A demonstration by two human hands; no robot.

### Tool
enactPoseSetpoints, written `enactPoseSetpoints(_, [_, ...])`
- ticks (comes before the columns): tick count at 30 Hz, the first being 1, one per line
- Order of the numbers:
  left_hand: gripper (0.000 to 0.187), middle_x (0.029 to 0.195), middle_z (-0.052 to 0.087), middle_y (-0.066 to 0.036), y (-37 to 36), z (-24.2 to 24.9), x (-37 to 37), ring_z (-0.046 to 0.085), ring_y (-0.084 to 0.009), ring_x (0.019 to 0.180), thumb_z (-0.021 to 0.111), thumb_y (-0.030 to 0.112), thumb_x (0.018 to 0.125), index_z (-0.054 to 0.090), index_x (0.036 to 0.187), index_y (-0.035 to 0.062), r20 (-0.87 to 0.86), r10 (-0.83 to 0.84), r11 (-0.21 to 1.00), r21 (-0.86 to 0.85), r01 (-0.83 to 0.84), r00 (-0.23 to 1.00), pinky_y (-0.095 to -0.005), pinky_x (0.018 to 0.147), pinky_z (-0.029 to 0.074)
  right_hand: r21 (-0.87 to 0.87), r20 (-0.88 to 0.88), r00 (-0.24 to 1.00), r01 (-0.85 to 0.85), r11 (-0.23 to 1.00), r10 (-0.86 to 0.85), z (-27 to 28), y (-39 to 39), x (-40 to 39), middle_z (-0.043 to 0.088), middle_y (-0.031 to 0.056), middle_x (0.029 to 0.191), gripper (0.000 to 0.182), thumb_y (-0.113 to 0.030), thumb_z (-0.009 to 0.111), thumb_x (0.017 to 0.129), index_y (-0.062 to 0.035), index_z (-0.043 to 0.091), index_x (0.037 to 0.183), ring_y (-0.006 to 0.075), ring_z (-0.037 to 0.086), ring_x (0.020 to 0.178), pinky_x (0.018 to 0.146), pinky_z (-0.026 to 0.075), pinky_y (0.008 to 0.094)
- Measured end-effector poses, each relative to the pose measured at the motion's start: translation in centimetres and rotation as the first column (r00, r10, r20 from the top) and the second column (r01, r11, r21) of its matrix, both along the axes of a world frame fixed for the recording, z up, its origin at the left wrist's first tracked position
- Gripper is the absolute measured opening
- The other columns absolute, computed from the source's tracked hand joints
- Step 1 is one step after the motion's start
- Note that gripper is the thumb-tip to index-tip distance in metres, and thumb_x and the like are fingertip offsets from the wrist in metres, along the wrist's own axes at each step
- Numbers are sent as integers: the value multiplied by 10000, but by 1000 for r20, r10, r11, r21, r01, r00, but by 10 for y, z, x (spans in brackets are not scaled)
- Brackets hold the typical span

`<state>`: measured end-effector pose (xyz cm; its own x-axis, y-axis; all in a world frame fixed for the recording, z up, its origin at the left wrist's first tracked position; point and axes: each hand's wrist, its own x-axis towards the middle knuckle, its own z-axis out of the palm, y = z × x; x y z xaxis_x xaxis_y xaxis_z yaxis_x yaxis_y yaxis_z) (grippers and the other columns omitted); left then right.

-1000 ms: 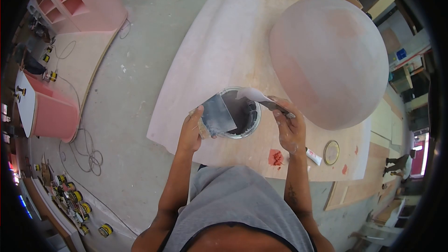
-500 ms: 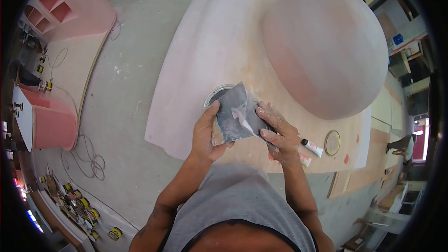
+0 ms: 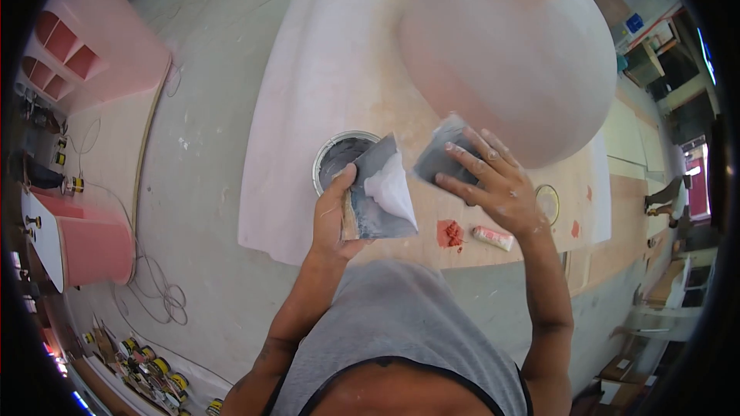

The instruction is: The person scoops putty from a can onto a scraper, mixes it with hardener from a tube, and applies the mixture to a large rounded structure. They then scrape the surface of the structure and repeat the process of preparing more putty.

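My left hand (image 3: 331, 212) grips a thin grey putty board (image 3: 368, 223) by its left edge, thumb on top. A lump of white putty (image 3: 391, 191) lies on the board's right half. Up and to the right, my right hand (image 3: 497, 185), with putty smears on its fingers, holds a grey flat spreader (image 3: 441, 156), fingers spread across its face. The two tools are apart. Behind the board stands an open round tin (image 3: 318, 162) with a dark grey inside, partly covered by the board.
A large pinkish-grey dome (image 3: 516, 54) rests on the pale panel (image 3: 277, 146). Near its front edge are a dab of red paste (image 3: 450, 233), a tube (image 3: 493, 238) and a round lid (image 3: 549, 199) partly behind my wrist. Cables (image 3: 166, 293) and pink furniture (image 3: 92, 243) are at left.
My right hand has moved up and right with the spreader, away from the board. The putty on the board now shows as a larger white lump. The view has shifted.
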<state>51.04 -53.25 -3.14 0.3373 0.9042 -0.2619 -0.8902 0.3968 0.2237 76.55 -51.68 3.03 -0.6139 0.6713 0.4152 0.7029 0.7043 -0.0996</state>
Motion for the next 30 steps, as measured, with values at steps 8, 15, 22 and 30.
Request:
enactPoseSetpoints(8, [352,972,690,-73,-7,28,23,710,-189,781,533,366,997,579,1190,75,-218,58,980,-175,-97,974,-291,501,547,-62,-744,668,-52,997,-11,-8,-49,-16,610,274,1269,497,210,554,767,-46,661,1179,414,596,1206,1010,499,451])
enactPoseSetpoints(15, [337,908,692,-56,-18,7,29,696,-152,689,540,346,997,586,1161,55,-169,-111,989,77,126,979,-267,426,504,-42,-824,562,77,996,-78,-57,-82,-76,596,260,1293,553,191,599,793,-99,616,1263,407,607,1187,976,524,428])
enactPoseSetpoints(22, [346,955,688,-84,-33,23,49,700,-183,745,518,299,1009,581,1173,0,-151,-168,981,-128,149,974,-301,516,555,-298,-604,661,331,895,-445,-38,-107,-40,592,195,1335,510,164,568,812,-75,639,1256,357,590,1225,981,518,389])
enactPoseSetpoints(30, [356,1090,660,-131,-43,-7,48,682,-215,948,511,281,1013,569,1189,-24,-115,-320,940,83,330,940,-327,740,581,-183,-725,554,418,890,-409,-54,-137,-68,585,247,1327,554,186,555,794,-28,587,1304,352,600,1220,962,510,348])
